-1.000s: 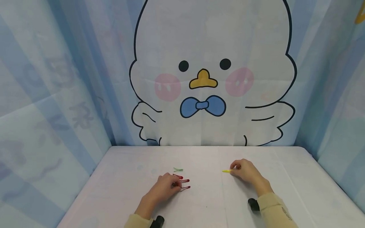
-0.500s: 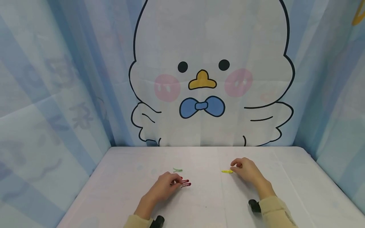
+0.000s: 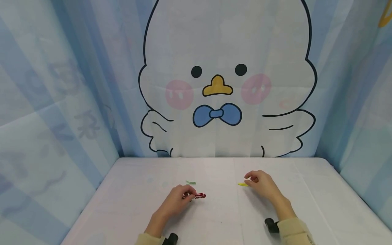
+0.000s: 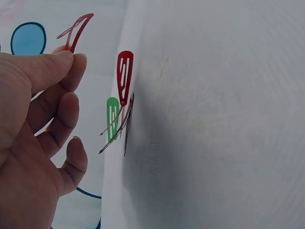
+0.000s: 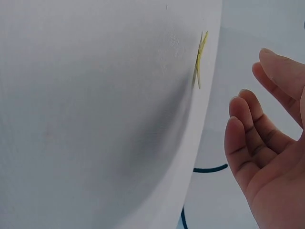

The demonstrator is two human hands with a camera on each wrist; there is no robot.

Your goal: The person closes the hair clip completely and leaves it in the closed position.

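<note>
My left hand (image 3: 187,195) pinches a red snap hair clip (image 4: 76,29) between thumb and forefinger, just off the white table (image 3: 220,214). A second red clip (image 4: 125,75) lies on the cloth by the fingertips, and more red clips (image 3: 200,195) are bunched there. A green clip (image 3: 191,182) lies just beyond them. My right hand (image 3: 250,180) hovers with relaxed fingers (image 5: 243,114) beside a yellow clip (image 3: 243,184), apart from it and holding nothing.
A backdrop cloth printed with a big cartoon chick (image 3: 226,78) hangs behind the table, and blue striped cloth walls close in both sides. The table's left edge (image 3: 92,204) and right edge (image 3: 358,194) lie well outside the hands.
The left hand drew the spread red clips together and lifted one in a pinch. The right hand let go of the yellow clip and rose slightly, fingers loosening.
</note>
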